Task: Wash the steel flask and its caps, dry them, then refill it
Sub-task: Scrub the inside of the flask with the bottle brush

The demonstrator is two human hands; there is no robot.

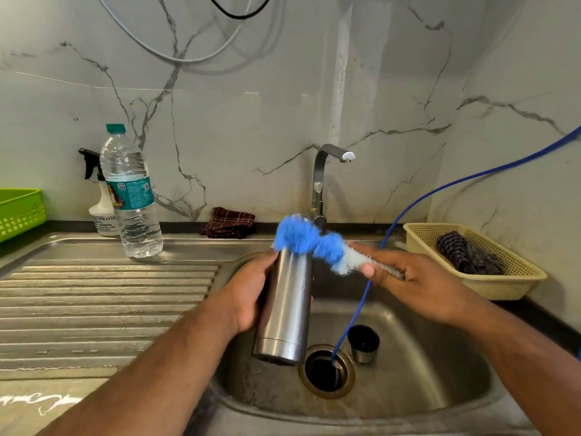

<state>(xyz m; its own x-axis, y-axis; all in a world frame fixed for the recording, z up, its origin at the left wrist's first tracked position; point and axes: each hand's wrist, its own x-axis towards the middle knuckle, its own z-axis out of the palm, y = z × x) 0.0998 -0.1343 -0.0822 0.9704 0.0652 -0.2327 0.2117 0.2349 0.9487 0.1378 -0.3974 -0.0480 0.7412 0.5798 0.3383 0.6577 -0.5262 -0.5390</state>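
My left hand (251, 289) grips the steel flask (284, 305) upright over the sink basin (424, 366), fingers curled round its upper body. My right hand (418, 283) holds the stem of a bottle brush (309, 242) with blue and white bristles. The blue bristle head lies across the flask's mouth, bent over its rim. A steel cap (363, 343) stands in the basin beside the drain (327, 371), open end up. A full plastic water bottle (132, 196) stands on the drainboard at the left.
The tap (327, 171) rises behind the flask, no water running. A blue hose (424, 199) runs from the right wall down into the drain. A dark checked cloth (229, 223) lies by the wall. A beige basket (503, 283) holds a striped cloth; spray bottle (100, 202) and green basket (19, 212) stand left.
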